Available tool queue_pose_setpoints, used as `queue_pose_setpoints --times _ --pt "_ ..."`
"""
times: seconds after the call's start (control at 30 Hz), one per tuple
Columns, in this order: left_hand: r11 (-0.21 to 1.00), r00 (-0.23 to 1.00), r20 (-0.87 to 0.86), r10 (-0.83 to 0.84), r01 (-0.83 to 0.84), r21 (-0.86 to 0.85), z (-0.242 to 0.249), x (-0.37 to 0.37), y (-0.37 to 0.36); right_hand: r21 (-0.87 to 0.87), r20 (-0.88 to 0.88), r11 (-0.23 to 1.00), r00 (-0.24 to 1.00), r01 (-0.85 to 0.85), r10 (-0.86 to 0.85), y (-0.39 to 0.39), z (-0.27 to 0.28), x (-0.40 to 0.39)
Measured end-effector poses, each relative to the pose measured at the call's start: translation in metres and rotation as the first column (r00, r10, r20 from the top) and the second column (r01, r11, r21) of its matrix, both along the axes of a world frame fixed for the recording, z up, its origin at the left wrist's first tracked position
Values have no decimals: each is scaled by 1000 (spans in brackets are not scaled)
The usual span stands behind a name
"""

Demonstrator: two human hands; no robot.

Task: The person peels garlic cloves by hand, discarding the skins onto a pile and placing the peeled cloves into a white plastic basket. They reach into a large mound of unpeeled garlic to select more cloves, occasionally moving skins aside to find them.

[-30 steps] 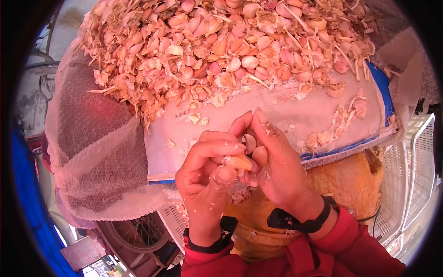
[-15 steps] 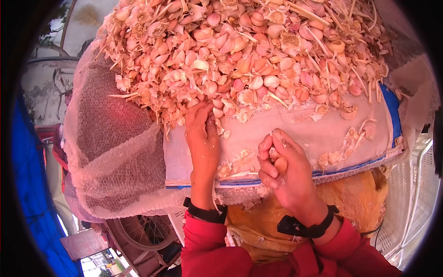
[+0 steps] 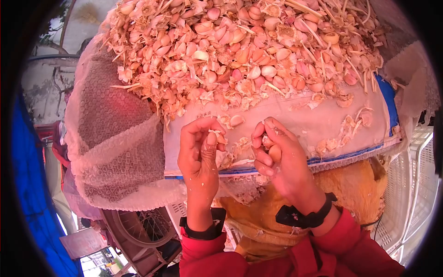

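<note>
A big heap of garlic cloves [image 3: 249,51], mixed with papery skins and dry stalks, covers the back of a pale sack [image 3: 286,120]. My left hand [image 3: 200,152] is near the sack's front edge, thumb and fingers closed on a garlic clove with a bit of skin on it. Curled fingers of my right hand [image 3: 286,159] hold several garlic cloves against the palm, partly hidden. A loose clove [image 3: 236,120] lies on the sack between my hands.
Bubble wrap [image 3: 120,152] hangs over the left side. Skins [image 3: 353,127] lie at right on the sack. White plastic crates [image 3: 410,184] stand at lower right, a yellow-orange sack [image 3: 350,189] below the edge, and a spoked wheel [image 3: 147,226] at lower left.
My left hand has drawn back from the heap toward me and now pinches a garlic clove. My right hand has shifted slightly left and up, still holding its cloves.
</note>
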State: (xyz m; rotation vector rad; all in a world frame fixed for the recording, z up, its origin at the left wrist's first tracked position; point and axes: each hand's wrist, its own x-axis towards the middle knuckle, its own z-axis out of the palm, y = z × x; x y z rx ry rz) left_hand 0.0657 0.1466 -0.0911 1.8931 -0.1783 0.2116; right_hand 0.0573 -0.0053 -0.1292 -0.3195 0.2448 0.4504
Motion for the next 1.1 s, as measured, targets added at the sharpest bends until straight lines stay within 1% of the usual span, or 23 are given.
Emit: queue_pose_setpoints --times 0.1,0.23,0.27,0.37,0.47,0.57,0.6,0.67,0.7,0.77,0.83,0.87,0.9,1.0,1.03,1.07,1.1 --pt "979 992 75 -102 114 -167 12 -3 -9 8 5 1000 1000 -18 18 0 0 1" --pt "976 992 72 -99 111 -188 18 -10 -24 19 38 999 999 -34 33 3 -1 0" --pt "965 993 54 -105 115 -237 19 -10 -26 11 55 999 998 -38 37 3 -2 0" --pt "886 987 87 -132 157 -437 18 -8 -30 -19 78 998 995 -65 66 1 1 1" --pt "888 997 -26 -77 56 -457 14 -7 -38 19 98 998 994 -58 56 0 3 -1" --pt "948 993 -56 -100 78 -308 11 -14 -51 69 42 998 999 -17 14 0 4 -2" --pt "916 985 -74 -154 114 -386 9 -13 -49 86 39 996 999 -22 19 -1 4 -1" --pt "950 991 -53 -119 98 -295 12 -11 -53 125 38 992 999 -31 27 -2 5 0" --pt "964 994 -41 -103 90 -249 13 -9 -55 106 -12 994 1000 28 -27 1 4 0" --pt "990 986 88 -142 140 29 9 -5 -51 59 -110 988 985 143 -136 11 0 -1" --pt "994 984 157 -81 69 80 4 3 -39 50 -82 991 989 124 -120 1 0 2" --pt "1000 987 158 11 -10 -12 3 11 -28 45 -69 992 991 117 -114 -4 0 3" --pt "991 983 151 103 -88 -103 0 17 -19 53 -75 988 987 146 -142 -5 -1 3" --pt "974 978 -66 197 -187 127 -20 30 -5 75 -88 974 974 214 -207 -8 -2 3" --pt "971 981 -118 152 -125 204 -24 34 -11 61 -105 976 973 211 -204 -8 -1 4" --pt "918 993 -75 90 -54 392 -24 30 -17 48 -123 977 972 209 -202 -6 1 5" --pt "825 999 -45 18 11 565 -21 26 -22 34 -142 978 969 207 -201 -6 2 5"
